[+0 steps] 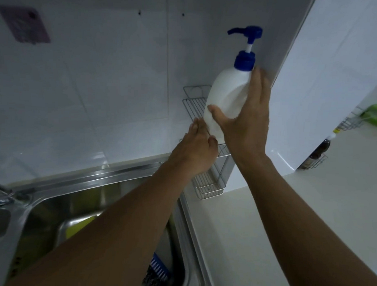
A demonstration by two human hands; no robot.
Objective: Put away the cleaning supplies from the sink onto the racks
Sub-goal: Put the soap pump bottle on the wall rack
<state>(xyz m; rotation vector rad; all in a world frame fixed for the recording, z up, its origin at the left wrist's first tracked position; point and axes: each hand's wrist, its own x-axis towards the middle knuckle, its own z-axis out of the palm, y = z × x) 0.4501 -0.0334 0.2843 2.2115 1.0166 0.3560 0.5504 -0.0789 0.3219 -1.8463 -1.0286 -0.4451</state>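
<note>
A white pump bottle [225, 95] with a blue pump head stands upright at the upper wire rack [193, 100] on the tiled wall. My right hand [246, 119] wraps around the bottle's body from the right. My left hand [197, 147] touches the bottle's base from below and to the left, fingers curled against it. A lower wire rack [209, 186] hangs beneath, partly hidden by my left hand. In the steel sink [53, 202] lie a yellow sponge [80, 226] and a blue brush [157, 268], both partly covered by my left arm.
A faucet [0, 192] stands at the sink's left. A pale counter [309, 211] runs on the right. Beyond a white wall corner hang another wire rack with a green item [374, 115] and a holder with a dark bottle [317, 153]. A purple pad [25, 26] sticks on the wall.
</note>
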